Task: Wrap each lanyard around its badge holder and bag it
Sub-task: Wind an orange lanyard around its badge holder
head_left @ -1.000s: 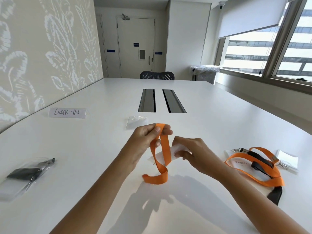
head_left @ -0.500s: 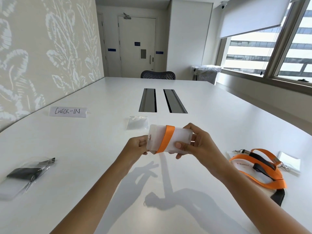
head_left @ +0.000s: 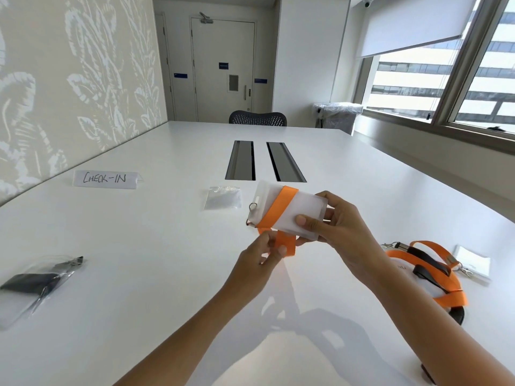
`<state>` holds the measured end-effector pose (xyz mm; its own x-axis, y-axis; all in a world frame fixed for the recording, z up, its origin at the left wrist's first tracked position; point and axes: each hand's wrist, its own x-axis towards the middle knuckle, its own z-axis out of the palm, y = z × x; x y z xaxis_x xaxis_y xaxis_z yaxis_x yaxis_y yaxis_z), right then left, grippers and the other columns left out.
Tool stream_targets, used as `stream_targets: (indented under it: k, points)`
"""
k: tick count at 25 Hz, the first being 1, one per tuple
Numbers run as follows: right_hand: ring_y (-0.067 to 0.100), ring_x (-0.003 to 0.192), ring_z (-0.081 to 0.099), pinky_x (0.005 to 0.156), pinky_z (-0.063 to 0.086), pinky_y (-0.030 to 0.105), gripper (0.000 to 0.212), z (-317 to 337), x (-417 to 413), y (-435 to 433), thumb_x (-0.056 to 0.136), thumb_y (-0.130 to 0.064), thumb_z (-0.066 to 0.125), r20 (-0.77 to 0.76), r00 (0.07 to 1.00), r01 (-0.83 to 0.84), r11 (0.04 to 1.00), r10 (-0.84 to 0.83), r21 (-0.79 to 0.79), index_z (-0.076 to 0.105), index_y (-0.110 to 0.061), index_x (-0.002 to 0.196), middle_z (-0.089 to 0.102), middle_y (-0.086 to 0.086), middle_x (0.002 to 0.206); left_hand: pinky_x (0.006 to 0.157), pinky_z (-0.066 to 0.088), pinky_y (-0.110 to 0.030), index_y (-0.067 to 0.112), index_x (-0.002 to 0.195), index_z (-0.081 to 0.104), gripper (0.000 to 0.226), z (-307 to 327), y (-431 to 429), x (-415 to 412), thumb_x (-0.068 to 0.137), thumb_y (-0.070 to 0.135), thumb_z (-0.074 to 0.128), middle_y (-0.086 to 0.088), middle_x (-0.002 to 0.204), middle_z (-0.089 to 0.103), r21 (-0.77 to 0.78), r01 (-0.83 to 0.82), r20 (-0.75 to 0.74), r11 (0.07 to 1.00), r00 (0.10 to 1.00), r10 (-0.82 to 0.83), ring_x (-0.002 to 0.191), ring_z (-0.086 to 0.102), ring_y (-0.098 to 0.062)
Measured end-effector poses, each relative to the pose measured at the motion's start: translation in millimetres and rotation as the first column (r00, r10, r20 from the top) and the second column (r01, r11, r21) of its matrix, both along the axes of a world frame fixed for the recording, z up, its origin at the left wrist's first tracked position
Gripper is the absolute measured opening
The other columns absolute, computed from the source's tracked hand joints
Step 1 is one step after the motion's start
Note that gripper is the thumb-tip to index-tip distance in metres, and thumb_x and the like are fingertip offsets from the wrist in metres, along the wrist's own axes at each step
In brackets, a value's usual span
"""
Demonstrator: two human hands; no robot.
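The right hand (head_left: 342, 227) grips the badge holder (head_left: 306, 206) above the middle of the white table (head_left: 139, 246), thumb on its face. That steadies it so the left hand (head_left: 262, 254), pinching the loose end of the orange lanyard (head_left: 278, 210), can draw it snug. A clear bag (head_left: 223, 197) waits just beyond. Spare lanyards (head_left: 429, 271) lie near the right edge, and a door (head_left: 223, 71) faces the far end.

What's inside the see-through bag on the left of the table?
The clear bag holds a black lanyard and its metal clip. Whatever the lanyard is wrapped around is hidden by it and the blurry plastic.
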<state>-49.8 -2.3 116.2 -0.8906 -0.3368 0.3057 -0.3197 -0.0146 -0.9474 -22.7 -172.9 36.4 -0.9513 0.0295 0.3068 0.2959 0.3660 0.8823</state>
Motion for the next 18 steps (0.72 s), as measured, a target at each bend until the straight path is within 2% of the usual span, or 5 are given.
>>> stream_targets:
  k: [2, 5, 10, 14, 18]
  points:
    - [0.028, 0.066, 0.071, 0.06, 0.059, 0.034, 0.021, 5, 0, 4, 0.079, -0.002, 0.073, -0.018, 1.0, 0.013, 0.999, -0.014, -0.033, 0.059, -0.003, 0.095, 0.07, 0.016, 0.081, 0.077, 0.053, -0.014, 0.024, 0.102, 0.054, 0.021, 3, 3, 1, 0.095, 0.042, 0.048, 0.005, 0.101, 0.066, 0.038, 0.019, 0.01, 0.999, 1.0, -0.02, 0.097, 0.064, -0.014]
    - [0.025, 0.066, 0.072, 0.059, 0.058, 0.03, 0.021, 11, -1, 10, 0.082, 0.0, 0.071, -0.036, 0.998, 0.044, 0.998, -0.045, -0.044, 0.06, -0.006, 0.098, 0.068, 0.023, 0.091, 0.075, 0.059, -0.031, 0.021, 0.104, 0.053, 0.034, 12, 7, 5, 0.087, 0.05, 0.048, 0.001, 0.094, 0.07, 0.211, 0.146, 0.081, 0.966, 0.983, -0.166, 0.077, 0.073, -0.022]
    - [0.025, 0.069, 0.072, 0.063, 0.059, 0.033, 0.029, 13, -5, 17, 0.082, -0.005, 0.071, -0.026, 0.995, 0.096, 0.995, -0.096, -0.005, 0.056, -0.001, 0.107, 0.067, 0.026, 0.099, 0.072, 0.056, -0.026, 0.014, 0.115, 0.05, 0.038, 14, 12, 7, 0.09, 0.042, 0.042, 0.005, 0.095, 0.074, 0.375, 0.322, 0.185, 0.869, 0.893, -0.41, 0.076, 0.073, -0.021]
    - [0.036, 0.075, 0.072, 0.064, 0.06, 0.034, 0.029, 13, -7, 22, 0.082, -0.004, 0.071, 0.018, 0.993, 0.117, 0.991, -0.116, -0.071, 0.055, -0.001, 0.106, 0.066, 0.028, 0.102, 0.071, 0.051, -0.029, 0.017, 0.11, 0.058, 0.033, 9, 15, 7, 0.096, 0.04, 0.038, -0.001, 0.082, 0.059, 0.335, 0.256, 0.167, 0.907, 0.931, -0.325, 0.067, 0.064, -0.018]
    - [0.036, 0.081, 0.073, 0.065, 0.061, 0.035, 0.03, 12, -10, 25, 0.084, -0.004, 0.071, 0.016, 0.982, 0.189, 0.973, -0.189, -0.13, 0.054, -0.001, 0.108, 0.065, 0.026, 0.106, 0.067, 0.048, -0.023, 0.011, 0.107, 0.061, 0.035, 14, 12, 6, 0.101, 0.032, 0.033, 0.016, 0.072, 0.061, 0.225, 0.152, 0.156, 0.962, 0.969, -0.189, 0.061, 0.057, -0.011]
